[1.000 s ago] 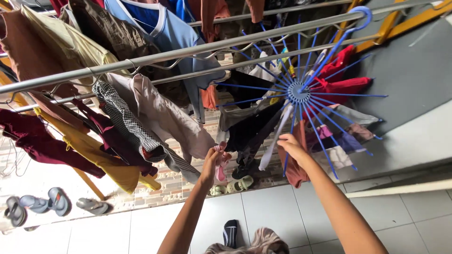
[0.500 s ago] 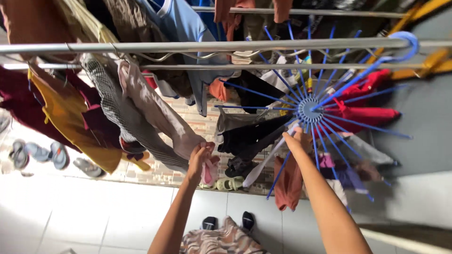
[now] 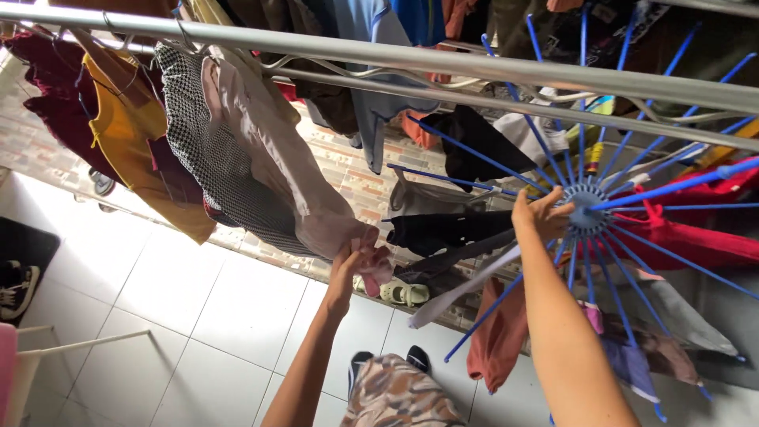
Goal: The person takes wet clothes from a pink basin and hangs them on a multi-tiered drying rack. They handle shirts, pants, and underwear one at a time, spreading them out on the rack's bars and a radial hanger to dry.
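Many clothes [image 3: 237, 158] crowding rails [image 3: 443, 59]
Left hand [image 3: 353, 255] clenched on pink cloth [image 3: 378, 265]; right hand [image 3: 539, 215] half open, touching hub [image 3: 583, 207]

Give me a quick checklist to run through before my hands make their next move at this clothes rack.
1. Left hand gripping the small pink cloth: ok.
2. Right hand on the blue spoked hanger near its hub: ok.
3. Hanger hooked over the metal rail: cannot tell, the hook is out of frame.
4. Free spoke near the right hand: cannot tell, garments crowd the spokes.
5. Pink cloth clear of the pale shirt: not ok, they touch.
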